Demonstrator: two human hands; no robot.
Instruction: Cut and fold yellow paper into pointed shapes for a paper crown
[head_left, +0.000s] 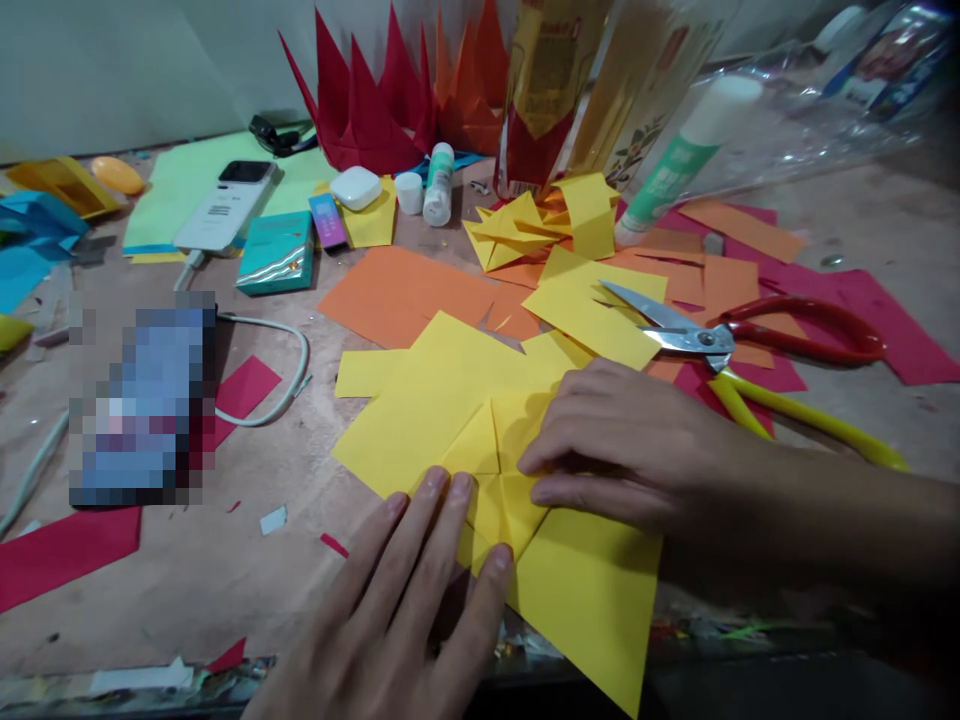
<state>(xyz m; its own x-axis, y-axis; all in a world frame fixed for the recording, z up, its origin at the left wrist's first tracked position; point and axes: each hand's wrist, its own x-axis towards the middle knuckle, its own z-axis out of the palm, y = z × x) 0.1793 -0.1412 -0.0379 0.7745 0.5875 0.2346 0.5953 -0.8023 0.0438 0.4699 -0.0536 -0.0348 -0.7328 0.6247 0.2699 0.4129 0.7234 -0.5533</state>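
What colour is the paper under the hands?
Yellow paper, best seen in the head view.

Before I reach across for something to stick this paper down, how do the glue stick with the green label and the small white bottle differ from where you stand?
The glue stick leans at a tilt, while the small white bottle stands upright. The glue stick also looks longer and thicker than the bottle. It sits right of the tall printed bottles, and the small bottle sits left of them. Both are white and green.
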